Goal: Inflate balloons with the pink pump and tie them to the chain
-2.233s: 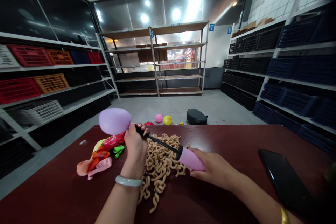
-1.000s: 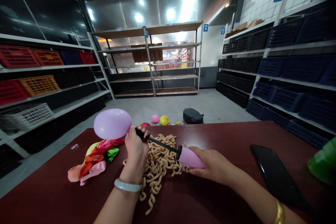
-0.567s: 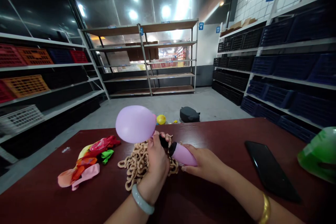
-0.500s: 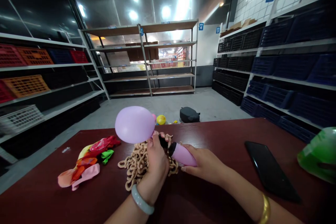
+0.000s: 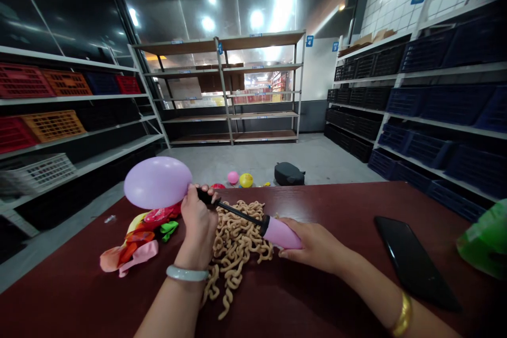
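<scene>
My left hand [image 5: 199, 222] is closed round the black end of a hand balloon pump, pinching the neck of an inflated lilac balloon [image 5: 157, 182] onto it. The balloon sticks out to the left. My right hand [image 5: 317, 245] grips the pink barrel of the balloon pump [image 5: 280, 233]. Between the hands the pump's thin black rod is drawn out. Below it lies a heap of beige, rope-like curly pieces [image 5: 237, 245]. Several uninflated balloons [image 5: 137, 237], red, orange, pink, yellow and green, lie left of my left hand.
A black flat device [image 5: 414, 261] lies on the dark red table [image 5: 328, 301] at right, near a green, partly see-through item [image 5: 485, 240]. Beyond the table, a pink balloon [image 5: 233, 177], a yellow balloon [image 5: 246, 180] and a dark bag [image 5: 289, 174] rest on the floor. Shelves with crates line the sides.
My left hand has moved left with the balloon, away from my right hand, drawing the pump's rod out. The right hand has stayed nearly in place. The view has shifted slightly.
</scene>
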The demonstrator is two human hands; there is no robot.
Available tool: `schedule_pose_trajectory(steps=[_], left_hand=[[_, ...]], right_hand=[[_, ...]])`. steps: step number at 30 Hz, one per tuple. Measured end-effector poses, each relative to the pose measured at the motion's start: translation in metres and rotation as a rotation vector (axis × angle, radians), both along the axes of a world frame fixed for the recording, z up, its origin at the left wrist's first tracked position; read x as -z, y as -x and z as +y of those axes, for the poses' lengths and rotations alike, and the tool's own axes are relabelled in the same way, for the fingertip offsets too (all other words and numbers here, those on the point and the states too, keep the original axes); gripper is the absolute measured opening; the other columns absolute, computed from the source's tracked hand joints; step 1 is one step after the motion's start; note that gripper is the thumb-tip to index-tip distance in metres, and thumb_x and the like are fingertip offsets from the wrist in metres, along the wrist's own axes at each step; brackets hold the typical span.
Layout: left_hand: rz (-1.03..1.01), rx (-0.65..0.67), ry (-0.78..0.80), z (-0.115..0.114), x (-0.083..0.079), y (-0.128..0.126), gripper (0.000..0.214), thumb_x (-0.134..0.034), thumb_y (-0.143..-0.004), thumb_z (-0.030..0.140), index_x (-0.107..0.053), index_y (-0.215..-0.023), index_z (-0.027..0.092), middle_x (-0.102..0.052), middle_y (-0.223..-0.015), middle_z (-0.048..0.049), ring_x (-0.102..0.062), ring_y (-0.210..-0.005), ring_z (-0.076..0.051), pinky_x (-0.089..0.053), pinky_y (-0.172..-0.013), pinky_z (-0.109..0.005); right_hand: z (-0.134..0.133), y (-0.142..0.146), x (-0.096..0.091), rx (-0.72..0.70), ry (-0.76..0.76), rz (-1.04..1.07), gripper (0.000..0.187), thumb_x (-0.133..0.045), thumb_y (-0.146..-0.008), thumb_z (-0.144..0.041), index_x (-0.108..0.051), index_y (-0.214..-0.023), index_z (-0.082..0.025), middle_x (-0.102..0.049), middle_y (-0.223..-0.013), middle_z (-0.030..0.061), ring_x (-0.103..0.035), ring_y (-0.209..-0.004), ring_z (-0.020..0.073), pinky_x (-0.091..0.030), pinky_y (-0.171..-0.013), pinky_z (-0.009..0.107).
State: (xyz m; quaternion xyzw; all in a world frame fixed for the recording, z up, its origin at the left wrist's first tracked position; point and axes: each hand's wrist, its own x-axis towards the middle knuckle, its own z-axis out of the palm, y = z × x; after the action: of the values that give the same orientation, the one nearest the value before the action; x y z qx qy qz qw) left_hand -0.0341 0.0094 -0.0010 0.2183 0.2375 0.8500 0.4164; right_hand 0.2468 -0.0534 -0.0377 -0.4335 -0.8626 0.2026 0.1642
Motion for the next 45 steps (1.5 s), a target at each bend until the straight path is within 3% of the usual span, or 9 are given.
schedule_pose_trajectory(steps=[3, 10, 15, 20, 27, 31, 37, 41, 45], left_hand=[[-0.009, 0.018, -0.003, 0.0, 0.006, -0.009, 0.021, -0.066, -0.078, 0.028, -0.047, -0.076, 0.018, -0.05, -0.063, 0.003, -0.049, -0.052, -0.01, -0.033, -0.044, -0.02], [-0.01, 0.126, 0.065, -0.015, 0.029, -0.076, 0.028, -0.071, -0.074, 0.029, -0.046, -0.078, 0.019, -0.05, -0.064, 0.0041, -0.047, -0.051, -0.009, -0.036, -0.045, -0.021], [0.017, 0.212, 0.101, -0.032, 0.033, -0.106, 0.028, -0.071, -0.076, 0.033, -0.046, -0.078, 0.02, -0.051, -0.065, 0.003, -0.05, -0.054, -0.01, -0.04, -0.05, -0.022], [0.043, 0.216, 0.089, -0.028, 0.024, -0.096, 0.025, -0.069, -0.078, 0.032, -0.048, -0.078, 0.019, -0.051, -0.066, 0.0028, -0.05, -0.054, -0.009, -0.042, -0.051, -0.023], [0.019, 0.114, 0.001, -0.006, 0.001, -0.027, 0.022, -0.068, -0.079, 0.028, -0.047, -0.078, 0.019, -0.05, -0.064, 0.0024, -0.05, -0.053, -0.011, -0.035, -0.044, -0.02], [-0.051, 0.061, 0.008, 0.0, 0.001, -0.003, 0.018, -0.063, -0.082, 0.027, -0.048, -0.077, 0.018, -0.048, -0.062, 0.0026, -0.047, -0.05, -0.009, -0.033, -0.042, -0.019], [-0.065, 0.137, 0.016, 0.001, 0.022, -0.036, 0.019, -0.065, -0.077, 0.023, -0.047, -0.075, 0.018, -0.049, -0.063, 0.0028, -0.047, -0.051, -0.009, -0.033, -0.043, -0.019], [-0.03, 0.196, 0.052, -0.016, 0.032, -0.077, 0.021, -0.068, -0.076, 0.026, -0.05, -0.08, 0.018, -0.052, -0.066, 0.0021, -0.05, -0.055, -0.01, -0.039, -0.049, -0.021], [0.01, 0.262, 0.092, -0.036, 0.03, -0.102, 0.022, -0.066, -0.08, 0.032, -0.05, -0.079, 0.018, -0.053, -0.067, 0.0007, -0.052, -0.059, -0.012, -0.042, -0.053, -0.023]], right_hand=[[0.002, -0.005, 0.0, 0.005, -0.022, -0.03, 0.071, -0.061, -0.081, -0.056, -0.039, -0.142, -0.027, -0.059, -0.133, 0.0062, -0.06, -0.113, 0.0299, -0.044, -0.091, 0.038], [0.001, 0.0, 0.002, 0.048, -0.047, -0.055, 0.072, -0.061, -0.082, -0.055, -0.038, -0.143, -0.024, -0.062, -0.129, 0.01, -0.061, -0.111, 0.0311, -0.044, -0.09, 0.038], [-0.003, 0.007, -0.003, 0.057, -0.045, -0.004, 0.069, -0.062, -0.082, -0.049, -0.038, -0.143, -0.027, -0.057, -0.135, 0.0088, -0.061, -0.112, 0.0297, -0.045, -0.088, 0.035], [-0.004, 0.016, -0.004, 0.078, -0.027, 0.024, 0.071, -0.063, -0.081, -0.05, -0.037, -0.143, -0.025, -0.061, -0.13, 0.0092, -0.061, -0.11, 0.0299, -0.045, -0.088, 0.036], [-0.005, 0.01, -0.004, 0.026, -0.028, 0.002, 0.072, -0.062, -0.081, -0.051, -0.037, -0.144, -0.024, -0.051, -0.142, 0.0086, -0.055, -0.121, 0.03, -0.042, -0.097, 0.038], [-0.006, 0.004, -0.002, -0.008, -0.049, 0.002, 0.072, -0.062, -0.081, -0.049, -0.037, -0.144, -0.027, -0.054, -0.14, 0.0052, -0.057, -0.119, 0.0284, -0.043, -0.097, 0.037], [-0.002, -0.001, 0.002, 0.03, -0.075, -0.048, 0.071, -0.059, -0.082, -0.053, -0.038, -0.144, -0.025, -0.057, -0.136, 0.0076, -0.059, -0.114, 0.031, -0.045, -0.092, 0.04], [-0.002, 0.001, 0.001, 0.043, -0.065, -0.016, 0.071, -0.059, -0.083, -0.054, -0.036, -0.144, -0.026, -0.056, -0.137, 0.008, -0.06, -0.114, 0.0304, -0.045, -0.09, 0.038], [-0.004, 0.005, -0.001, 0.05, -0.052, 0.023, 0.07, -0.06, -0.083, -0.053, -0.038, -0.144, -0.026, -0.055, -0.138, 0.0085, -0.059, -0.114, 0.0302, -0.046, -0.09, 0.037]])
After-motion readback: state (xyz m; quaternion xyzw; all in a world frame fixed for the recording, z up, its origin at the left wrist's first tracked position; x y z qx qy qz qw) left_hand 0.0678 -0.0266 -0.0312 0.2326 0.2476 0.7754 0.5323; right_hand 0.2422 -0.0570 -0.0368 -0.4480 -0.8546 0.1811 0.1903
